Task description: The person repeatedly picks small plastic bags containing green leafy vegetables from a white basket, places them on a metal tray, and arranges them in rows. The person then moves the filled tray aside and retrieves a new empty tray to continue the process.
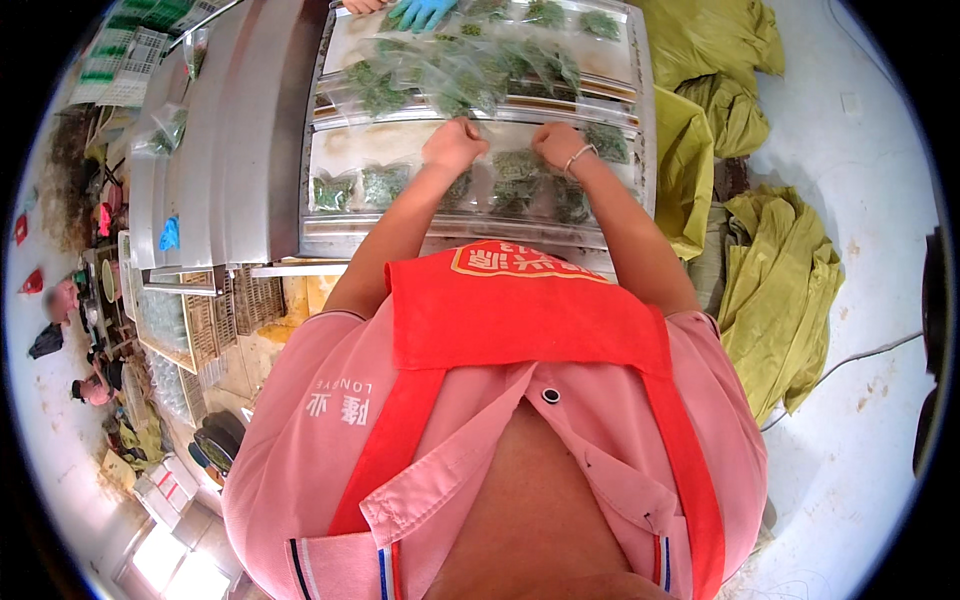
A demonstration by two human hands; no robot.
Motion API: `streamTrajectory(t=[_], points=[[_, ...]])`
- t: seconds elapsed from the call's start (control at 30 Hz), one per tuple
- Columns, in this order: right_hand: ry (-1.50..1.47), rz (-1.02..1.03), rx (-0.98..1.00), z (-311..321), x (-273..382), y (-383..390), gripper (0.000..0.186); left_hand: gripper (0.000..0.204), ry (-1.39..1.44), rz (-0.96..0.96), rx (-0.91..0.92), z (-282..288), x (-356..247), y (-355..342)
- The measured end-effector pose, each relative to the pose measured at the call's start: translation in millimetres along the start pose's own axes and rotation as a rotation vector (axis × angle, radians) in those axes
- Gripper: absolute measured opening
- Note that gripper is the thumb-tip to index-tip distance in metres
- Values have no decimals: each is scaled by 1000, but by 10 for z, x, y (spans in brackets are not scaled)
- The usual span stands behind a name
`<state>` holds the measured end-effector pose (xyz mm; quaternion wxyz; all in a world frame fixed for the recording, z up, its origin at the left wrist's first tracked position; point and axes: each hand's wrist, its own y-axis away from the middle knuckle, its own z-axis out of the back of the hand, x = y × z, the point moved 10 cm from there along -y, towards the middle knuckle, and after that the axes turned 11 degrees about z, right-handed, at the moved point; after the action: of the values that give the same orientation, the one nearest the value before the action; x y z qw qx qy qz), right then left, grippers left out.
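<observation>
My left hand [456, 146] and my right hand [562, 147] reach over the near white bed of a metal machine [345, 143]. Both have curled fingers, pinching at the top edge of a clear plastic bag of green leaves [516, 168] that lies between them; the exact grip is small and partly hidden. In the same row lie another filled bag [384, 186] and a bag at the left end [334, 192]. Beyond my right wrist is one more bag of leaves [606, 143]. A loose heap of bagged greens [455, 75] covers the bar across the machine's middle.
At the far side are another person's blue-gloved hand [424, 12] and bare hand [364, 5]. A steel cover [215, 130] stands at the left, with a blue glove [169, 233] on it. Yellow-green sheeting [780, 290] hangs at the right. Baskets [205, 318] stand lower left.
</observation>
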<state>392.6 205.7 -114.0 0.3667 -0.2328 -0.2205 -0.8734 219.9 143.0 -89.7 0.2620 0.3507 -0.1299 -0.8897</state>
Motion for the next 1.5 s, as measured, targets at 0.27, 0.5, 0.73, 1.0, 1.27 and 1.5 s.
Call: streamTrajectory(t=[0.27, 0.5, 0.73, 1.0, 1.27, 1.5], points=[[22, -419, -246, 543, -575, 204, 22, 30, 267, 136, -47, 475, 345, 132], [120, -141, -412, 848, 433, 236, 25, 18, 461, -40, -385, 950, 316, 151], [85, 38, -531, 589, 1241, -355, 20, 12, 1059, -186, -378, 1266, 645, 213], [-419, -9, -649, 460, 1129, -93, 7, 10, 1083, -96, -210, 1216, 782, 115], [-776, -59, -722, 248, 1191, 185, 6, 22, 827, -389, 231, 943, 70, 217], [-621, -285, -667, 116, 684, 228, 12, 23, 483, -301, 165, 836, 87, -52]])
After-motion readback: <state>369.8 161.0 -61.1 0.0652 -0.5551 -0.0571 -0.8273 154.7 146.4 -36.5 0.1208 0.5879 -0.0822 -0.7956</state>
